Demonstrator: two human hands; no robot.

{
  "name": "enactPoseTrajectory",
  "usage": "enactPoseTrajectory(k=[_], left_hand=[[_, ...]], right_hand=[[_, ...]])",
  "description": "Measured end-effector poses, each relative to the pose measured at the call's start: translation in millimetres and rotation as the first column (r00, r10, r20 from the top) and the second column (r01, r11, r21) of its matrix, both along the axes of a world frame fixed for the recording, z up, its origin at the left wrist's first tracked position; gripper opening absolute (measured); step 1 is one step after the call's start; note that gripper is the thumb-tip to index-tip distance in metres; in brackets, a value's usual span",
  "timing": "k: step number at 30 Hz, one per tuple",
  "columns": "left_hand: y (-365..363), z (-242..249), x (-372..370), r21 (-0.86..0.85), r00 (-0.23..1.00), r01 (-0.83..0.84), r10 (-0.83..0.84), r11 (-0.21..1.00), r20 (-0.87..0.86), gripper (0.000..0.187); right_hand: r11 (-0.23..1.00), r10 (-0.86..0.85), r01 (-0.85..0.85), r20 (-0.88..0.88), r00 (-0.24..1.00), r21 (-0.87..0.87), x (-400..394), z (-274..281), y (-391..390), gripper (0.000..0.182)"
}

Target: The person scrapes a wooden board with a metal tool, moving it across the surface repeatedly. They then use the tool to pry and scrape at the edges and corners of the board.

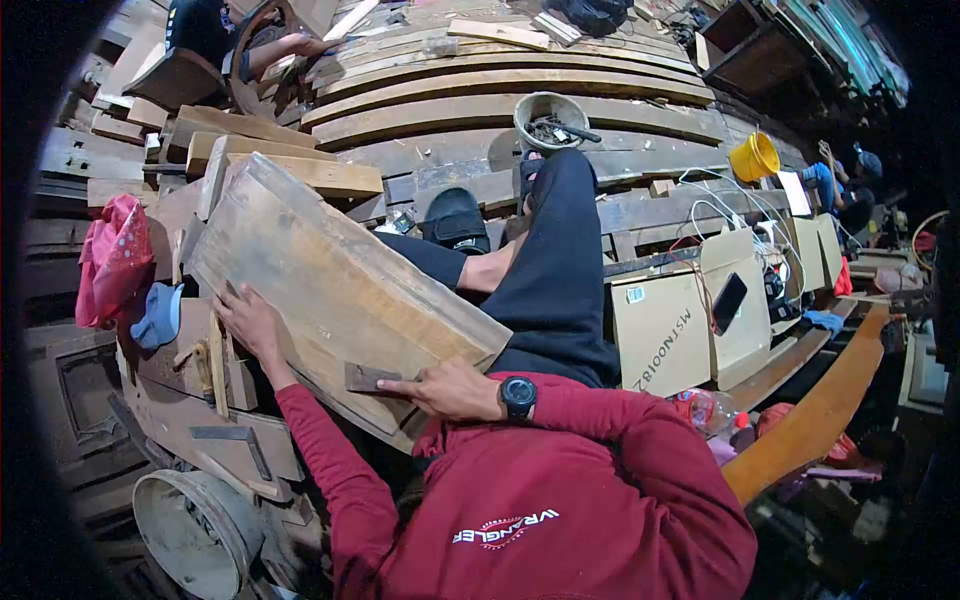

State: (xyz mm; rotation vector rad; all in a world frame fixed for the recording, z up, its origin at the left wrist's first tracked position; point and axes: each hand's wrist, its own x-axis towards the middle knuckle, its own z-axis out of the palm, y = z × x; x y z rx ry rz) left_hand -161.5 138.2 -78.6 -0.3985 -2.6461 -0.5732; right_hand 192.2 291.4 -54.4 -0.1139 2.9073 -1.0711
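A wide wooden board [330, 270] with a worn, stained face lies slanted across my lap. My left hand [247, 318] rests at its left edge, fingers stretched out and apart. Near the board's lower end, my right hand [450, 388], with a black watch on the wrist, grips a small dark wooden block [366, 377]. The index finger points along the block, the other fingers curl underneath, and the block lies against the board's face. What is under the block is hidden.
Left of me are a metal square [240, 440], a blue cap [158, 315], pink cloth [115, 260] and a dirty white bucket [190, 535]. Ahead are stacked planks [520, 82] and a grey bucket [530, 105]. A phone [729, 302] lies on cardboard [655, 340] at right. Other people sit farther off.
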Motion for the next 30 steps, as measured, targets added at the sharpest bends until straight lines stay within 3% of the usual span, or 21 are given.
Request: enactPoseTrajectory(k=[2,3,4,7,8,11,12,15,18,23,26,30], left_hand=[[1,4,2,0.043,0.999,0.026,-0.028,0.999,0.032,0.051],[0,4,2,0.067,0.998,0.033,-0.037,0.997,0.051,0.051],[0,0,1,-0.070,0.995,0.003,-0.010,0.998,-0.100,0.049],[-2,-4,0,-0.078,0.992,0.007,-0.017,0.997,-0.125,0.049],[-2,0,-2,-0.057,1.000,0.010,-0.012,0.998,-0.029,0.050],[6,11,8,-0.001,1.000,-0.004,0.004,1.000,0.014,0.049],[-2,-6,-4,-0.040,0.997,0.010,-0.013,0.999,-0.071,0.048],[0,-1,0,-0.031,0.998,0.011,-0.014,0.999,-0.067,0.048],[1,4,3,-0.026,0.999,0.018,-0.019,0.999,-0.050,0.048],[-1,-5,2,0.008,0.999,0.008,-0.008,1.000,-0.049,0.049],[5,7,11,0.012,0.999,-0.041,0.041,0.999,-0.011,0.050],[2,6,5,0.017,0.999,-0.042,0.042,0.999,0.018,0.052]], right_hand=[[0.999,-0.029,0.028,0.045,0.999,0.030,2,10,17,0.068],[0.988,-0.144,0.144,-0.018,0.989,0.051,7,-2,22,0.065],[0.971,-0.235,0.238,-0.085,0.968,0.024,10,-9,32,0.063],[0.894,-0.430,0.442,-0.138,0.892,0.073,23,-7,49,0.059],[0.878,-0.455,0.465,-0.104,0.885,0.112,26,2,49,0.058],[0.895,-0.429,0.437,-0.100,0.898,0.086,14,4,26,0.054],[0.933,-0.351,0.358,-0.115,0.929,0.044,0,3,22,0.061],[0.950,-0.280,0.300,-0.183,0.942,0.089,-66,0,7,0.053],[0.940,-0.335,0.340,-0.239,0.911,-0.022,-103,-16,-3,0.054],[0.958,-0.264,0.257,0.043,0.964,0.129,-16,17,3,0.057],[0.949,-0.260,0.259,-0.018,0.965,0.179,17,16,5,0.061],[0.958,-0.242,0.252,-0.081,0.967,0.139,-47,2,5,0.060]])
